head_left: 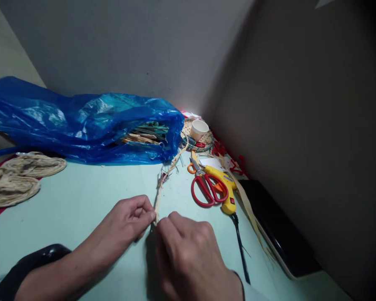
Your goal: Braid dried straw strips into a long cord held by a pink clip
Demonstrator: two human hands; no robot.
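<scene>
A thin braided cord of pale straw-like fibre [158,195] runs from my hands away over the table toward the woven tray. My left hand [134,217] pinches the cord near its close end, thumb against fingers. Right beside it, my right hand [184,246] is closed at the cord's near end, its fingertips mostly hidden behind the knuckles. A small dark clip-like object [163,177] lies at the cord farther along. To the right of the cord rest red-handled scissors [209,190], partly on a yellow glue gun [228,196].
A blue plastic bag [90,125] holding dry strips lies along the back wall. Coiled straw pieces [15,184] sit at left. A woven tray [208,142] bears a white cup [199,128]. At right are a long flat strip [247,207] and a black flat device [278,230].
</scene>
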